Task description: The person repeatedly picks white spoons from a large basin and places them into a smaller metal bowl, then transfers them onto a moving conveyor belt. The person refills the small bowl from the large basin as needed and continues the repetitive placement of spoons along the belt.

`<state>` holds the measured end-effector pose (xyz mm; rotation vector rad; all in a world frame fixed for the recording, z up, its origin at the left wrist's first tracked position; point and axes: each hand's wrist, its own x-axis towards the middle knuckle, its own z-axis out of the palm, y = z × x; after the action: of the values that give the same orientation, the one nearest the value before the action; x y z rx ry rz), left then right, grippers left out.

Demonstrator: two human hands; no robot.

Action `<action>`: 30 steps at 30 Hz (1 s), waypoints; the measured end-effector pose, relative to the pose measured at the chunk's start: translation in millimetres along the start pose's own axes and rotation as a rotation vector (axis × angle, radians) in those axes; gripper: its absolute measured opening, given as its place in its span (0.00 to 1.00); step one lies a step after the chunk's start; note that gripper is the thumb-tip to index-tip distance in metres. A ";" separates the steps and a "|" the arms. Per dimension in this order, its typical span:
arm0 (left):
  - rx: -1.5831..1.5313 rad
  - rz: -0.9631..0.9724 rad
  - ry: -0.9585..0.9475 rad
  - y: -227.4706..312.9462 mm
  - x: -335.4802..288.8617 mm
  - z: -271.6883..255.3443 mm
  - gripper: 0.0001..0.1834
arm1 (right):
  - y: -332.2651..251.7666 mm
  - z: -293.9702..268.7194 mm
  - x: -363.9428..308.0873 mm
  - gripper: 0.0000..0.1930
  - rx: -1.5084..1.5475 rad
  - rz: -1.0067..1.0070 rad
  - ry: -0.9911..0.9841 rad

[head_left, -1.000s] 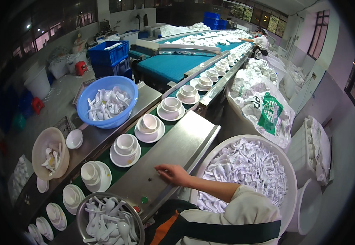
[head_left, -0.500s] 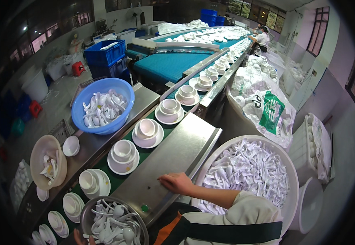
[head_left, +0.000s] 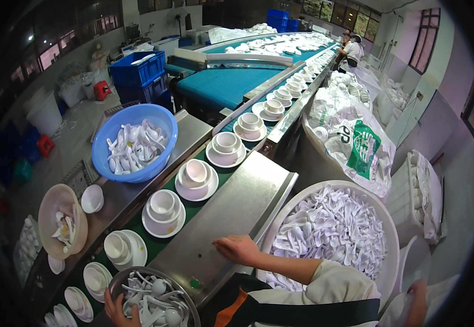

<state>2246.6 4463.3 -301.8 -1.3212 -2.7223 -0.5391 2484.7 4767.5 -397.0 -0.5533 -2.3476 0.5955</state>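
My left hand [head_left: 119, 312] is at the lower left edge, fingers apart over the near-left rim of a steel bowl [head_left: 191, 298]. Several white spoons [head_left: 152, 300] fill that bowl; no spoon shows clearly between my fingers. My right hand [head_left: 238, 249] rests on a flat steel cover [head_left: 215, 218], fingers stretched toward the left and nothing visible in them. Beyond the bowl, a green conveyor belt [head_left: 158, 244] carries a row of white saucers, each with a small bowl [head_left: 163, 204] on it.
A blue basin [head_left: 99, 147] of spoons and a cream basin [head_left: 45, 218] stand on the left ledge. To the right is a large tub [head_left: 394, 256] heaped with spoons. Another person's forearm [head_left: 418, 302] shows at lower right. People [head_left: 352, 52] stand by the far belt.
My left hand has come up further into view along the steel bowl's rim. My right hand stays nearly in place. Another person's arm has appeared at the lower right.
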 end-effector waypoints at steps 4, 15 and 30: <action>-0.003 -0.004 0.007 -4.3 -1.5 0.8 0.19 | -5.1 -3.3 1.6 0.06 0.038 -0.008 0.022; 0.010 -0.009 -0.001 -3.8 -1.9 0.5 0.17 | -5.2 -1.8 -0.5 0.05 0.018 0.001 0.046; -0.104 -0.018 -0.050 -2.8 7.3 -3.8 0.24 | -17.1 -0.8 9.6 0.15 0.301 0.417 -0.194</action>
<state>2239.5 4465.9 -297.5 -1.3513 -2.7839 -0.6661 2474.5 4758.9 -382.6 -0.8824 -2.2655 1.2172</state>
